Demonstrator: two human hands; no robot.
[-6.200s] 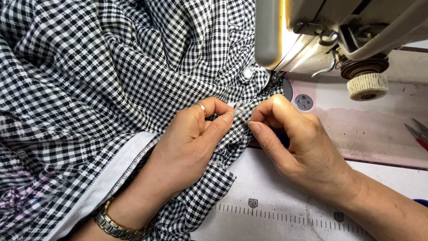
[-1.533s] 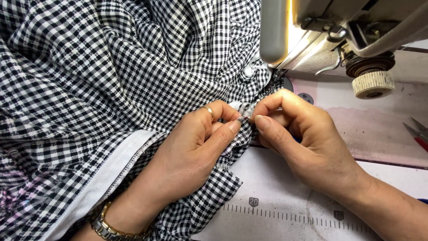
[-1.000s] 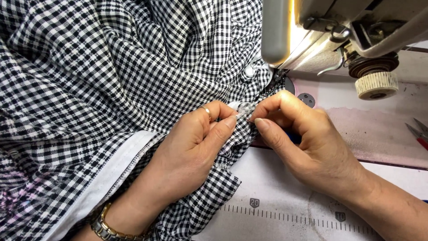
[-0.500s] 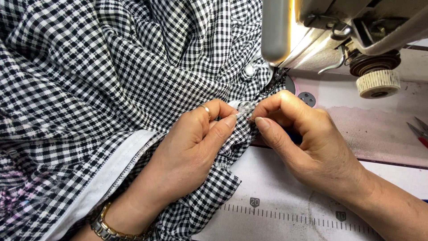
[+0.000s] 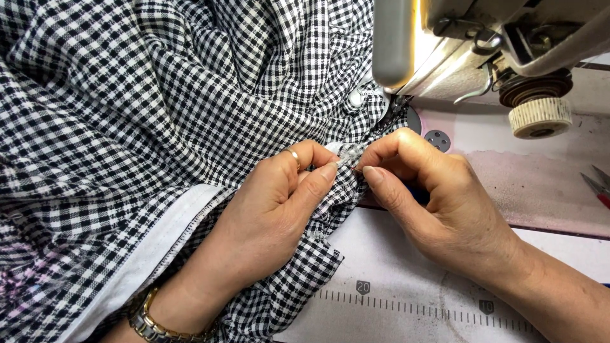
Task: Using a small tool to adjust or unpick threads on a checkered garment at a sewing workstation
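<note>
While the head camera looks straight down, both hands meet at the middle of the scene over a black-and-white checked garment point(image 5: 190, 95) that fills the whole left side and spills toward the near edge. The left hand point(image 5: 273, 216) lies on the cloth with its fingers curled in narrow, thumb and forefinger pinching a small fold of the fabric edge; a thin ring point(image 5: 293, 154) sits on one finger, and a gold-toned wristwatch point(image 5: 152, 321) shows at the wrist near the bottom. The right hand point(image 5: 438, 203) comes in from the right, its fingers also drawn close, thumb and forefinger nipping the same fold just beside the left fingertips, so the two pinches almost touch. Whether something small is held between the right fingertips cannot be told.

A white band with a stitched edge point(image 5: 159, 248), part of the garment, runs diagonally under the left forearm. One white button point(image 5: 354, 98) sits on the cloth further away, just left of the sewing machine point(image 5: 483, 44), whose head occupies the far right with a ribbed cream knob point(image 5: 540, 117) hanging below it. Under the hands lies the pale work table point(image 5: 394, 279), marked along its near part with a printed ruler scale point(image 5: 419, 308). At the right edge, the tips of a red-handled tool point(image 5: 598, 185) poke into view.
</note>
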